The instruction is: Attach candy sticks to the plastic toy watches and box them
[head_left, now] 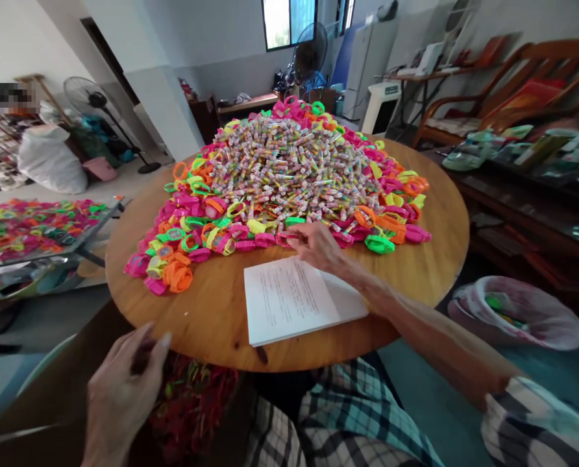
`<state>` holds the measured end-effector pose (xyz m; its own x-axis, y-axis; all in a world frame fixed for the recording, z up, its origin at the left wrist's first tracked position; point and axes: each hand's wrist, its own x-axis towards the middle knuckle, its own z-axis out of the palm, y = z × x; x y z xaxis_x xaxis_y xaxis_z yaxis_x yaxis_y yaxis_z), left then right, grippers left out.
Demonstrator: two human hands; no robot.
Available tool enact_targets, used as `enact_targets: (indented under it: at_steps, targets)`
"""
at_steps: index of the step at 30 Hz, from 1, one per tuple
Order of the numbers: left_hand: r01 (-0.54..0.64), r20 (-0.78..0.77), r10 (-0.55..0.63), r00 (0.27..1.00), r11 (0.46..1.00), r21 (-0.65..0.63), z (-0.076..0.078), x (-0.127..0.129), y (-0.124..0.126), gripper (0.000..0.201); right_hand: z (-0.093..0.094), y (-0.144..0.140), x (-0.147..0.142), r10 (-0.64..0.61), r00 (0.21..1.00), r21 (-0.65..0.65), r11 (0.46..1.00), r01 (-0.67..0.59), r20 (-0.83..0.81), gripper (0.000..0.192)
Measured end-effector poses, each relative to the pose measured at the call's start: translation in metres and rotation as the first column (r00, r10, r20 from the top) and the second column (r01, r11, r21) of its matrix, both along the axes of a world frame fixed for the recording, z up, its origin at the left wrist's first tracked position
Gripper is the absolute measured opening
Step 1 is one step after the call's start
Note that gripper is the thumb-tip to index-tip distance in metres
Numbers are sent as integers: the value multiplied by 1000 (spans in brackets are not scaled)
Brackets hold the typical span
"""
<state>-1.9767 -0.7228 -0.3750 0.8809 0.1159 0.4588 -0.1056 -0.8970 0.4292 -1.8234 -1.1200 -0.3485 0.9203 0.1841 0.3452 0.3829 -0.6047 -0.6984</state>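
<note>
My right hand reaches over the paper stack to the front edge of a pile of bright plastic toy watches. Its fingers are bent together at a pink toy watch, which they partly cover. Small clear-wrapped tubes with coloured contents are heaped in the middle of the watches. Just below that hand lies a stack of white printed paper. My left hand hovers left of the table's near edge, over an open cardboard box, thumb and fingers apart with nothing between them. Red and green pieces fill the box.
Everything sits on a round wooden table. To the left, a lower table carries more coloured watches. A lined waste bin stands at the right, below a dark shelf. Beyond are a standing fan and a wooden bench.
</note>
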Motion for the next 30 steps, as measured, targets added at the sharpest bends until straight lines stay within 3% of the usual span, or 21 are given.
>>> enact_targets:
  at_steps: [3,7,12,17,21,26,28,30]
  targets:
    - [168,1,-170,985,976,-137,8,34,-71,43,0,-5,-17,158,958,384,922,-56,-239,29]
    - [392,-7,-397,918,909,-143,17,72,-136,48,-4,-8,-33,306,897,575,815,-74,-318,42]
    - [593,-50,-598,800,800,-95,24,105,-172,58,-9,-13,-37,427,843,662,741,-117,-329,28]
    - [649,-78,-664,744,745,-152,23,118,-181,69,-16,-14,-32,469,797,738,673,-45,-379,30]
    - [692,7,-693,721,720,-56,26,120,-185,61,-13,-8,-33,423,811,695,718,-29,-403,29]
    - [744,-43,-743,668,666,52,29,122,-180,30,0,1,-35,473,749,562,811,-164,-464,32]
    - [701,-71,-698,713,713,24,26,126,-174,30,2,-2,-32,382,809,434,883,-177,-447,30]
    - [607,-65,-609,791,793,-44,21,131,-169,37,2,-11,-25,127,946,174,982,-77,-298,25]
